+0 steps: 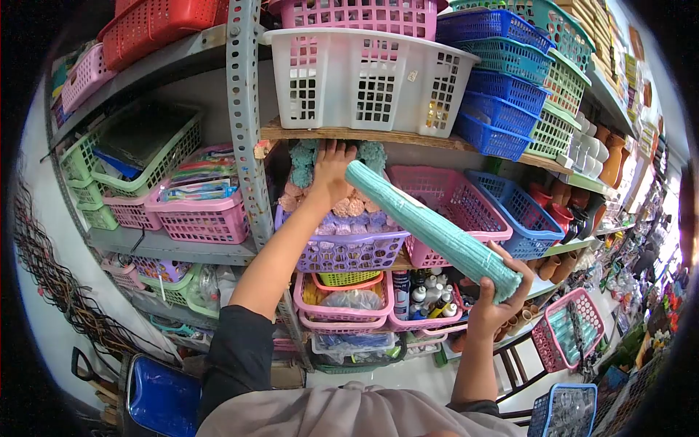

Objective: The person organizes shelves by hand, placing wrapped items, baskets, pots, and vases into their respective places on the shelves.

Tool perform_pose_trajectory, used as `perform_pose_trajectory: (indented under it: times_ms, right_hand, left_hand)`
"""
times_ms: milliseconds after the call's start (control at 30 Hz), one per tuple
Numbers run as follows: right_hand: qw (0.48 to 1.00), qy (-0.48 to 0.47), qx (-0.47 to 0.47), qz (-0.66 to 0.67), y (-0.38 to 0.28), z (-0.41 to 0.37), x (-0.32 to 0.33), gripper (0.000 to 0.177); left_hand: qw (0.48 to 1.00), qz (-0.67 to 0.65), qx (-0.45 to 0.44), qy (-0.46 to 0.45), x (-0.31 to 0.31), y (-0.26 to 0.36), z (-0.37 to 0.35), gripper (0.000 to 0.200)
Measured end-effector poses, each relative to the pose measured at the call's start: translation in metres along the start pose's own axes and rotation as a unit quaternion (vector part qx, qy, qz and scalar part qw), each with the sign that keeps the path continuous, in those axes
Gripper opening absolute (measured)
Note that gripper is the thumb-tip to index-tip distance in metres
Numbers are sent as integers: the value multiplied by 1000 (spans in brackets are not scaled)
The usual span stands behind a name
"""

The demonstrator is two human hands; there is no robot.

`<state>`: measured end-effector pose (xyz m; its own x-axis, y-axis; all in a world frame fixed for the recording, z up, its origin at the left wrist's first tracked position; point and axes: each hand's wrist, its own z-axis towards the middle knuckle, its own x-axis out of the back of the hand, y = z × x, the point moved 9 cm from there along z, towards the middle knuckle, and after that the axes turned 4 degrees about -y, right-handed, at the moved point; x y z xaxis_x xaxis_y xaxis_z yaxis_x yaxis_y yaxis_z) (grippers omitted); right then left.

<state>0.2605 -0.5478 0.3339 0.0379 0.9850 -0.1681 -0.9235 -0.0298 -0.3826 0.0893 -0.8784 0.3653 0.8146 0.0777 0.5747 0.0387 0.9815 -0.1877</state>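
Note:
My right hand (502,288) grips the lower end of a long teal crepe paper roll (437,229). The roll slants up to the left, and its far end comes close to my left hand (335,173). That left hand reaches over a purple basket (349,251) on the shelf, fingers stretched out against the stacked rolls. Crinkled ends of teal rolls (373,154), peach rolls (293,197) and lavender rolls (353,223) show in this basket. What lies under my left palm is hidden.
A wooden shelf board (437,140) with a white basket (371,80) sits just above my left hand. A metal post (244,109) stands to its left. A pink basket (455,207) and a blue basket (520,211) are alongside. Lower right, another pink basket (568,328) holds teal rolls.

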Motion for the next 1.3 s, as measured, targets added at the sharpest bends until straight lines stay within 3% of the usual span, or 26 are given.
perform_pose_trajectory:
  times_ms: [33, 100, 333, 400, 633, 700, 867, 1067, 1200, 1300]
  right_hand:
    - [1000, 1, 0, -1, 1, -1, 1, 46]
    - [1000, 3, -17, 1, 6, -3, 4, 45]
    - [1000, 14, -22, 2, 8, -2, 4, 47]
    - [1000, 12, -19, 19, 7, 1, -2, 46]
    - [987, -76, 139, -21, -11, 21, -52, 45]
    - [990, -78, 114, -8, -2, 24, -63, 44]
    - [995, -61, 73, 9, 19, 39, -82, 43]
    - [992, -70, 105, -24, 20, 53, -107, 43]
    - [977, -119, 154, -87, 12, 55, -134, 42]
    - [965, -161, 178, -106, 2, 54, -158, 45]
  left_hand:
    - [1000, 0, -1, 0, -1, -3, 4, 62]
    - [996, -15, 11, -85, -16, -8, 12, 64]
    - [985, 53, 26, -159, -11, -2, 4, 78]
    - [998, 9, 23, -63, 5, 3, 0, 60]
    - [999, 33, 3, -33, -8, 9, -9, 57]
    - [999, 32, -20, 21, 1, 14, -13, 57]
    - [999, 24, -12, 30, 1, 15, -17, 61]
    - [999, 27, -4, 29, 4, 21, -21, 63]
    - [996, -28, -17, 89, 11, 22, -22, 60]
    - [997, -34, -5, 68, 8, 21, -23, 69]
